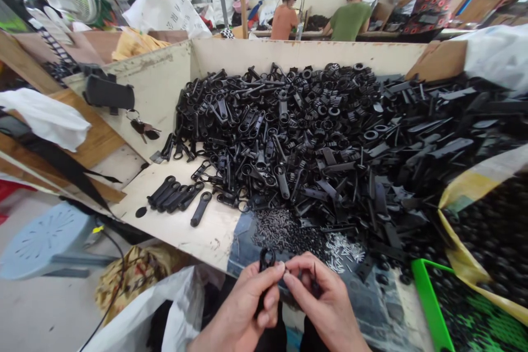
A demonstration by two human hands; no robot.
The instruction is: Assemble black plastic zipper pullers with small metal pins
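Note:
My left hand [256, 297] is closed around a black plastic part with a ring-shaped end [267, 256], which sticks up above the thumb. Close beside it, my right hand [317, 291] pinches thumb and forefinger together right at the left fingertips. Whatever is between those right fingers is too small to make out. Just beyond the hands lie a heap of tiny dark pieces [280, 228] and a pile of silver pins or screws [344, 250]. Several finished-looking black handles with ring ends [201, 209] rest in a row on the board to the left.
A large heap of black plastic parts [264, 137] fills the walled bench. At right are a green tray [433, 308] and a yellow-edged sack [449, 203] of black pieces. Keys [144, 129] hang at the left wall; a blue stool [45, 242] stands below. People sit behind.

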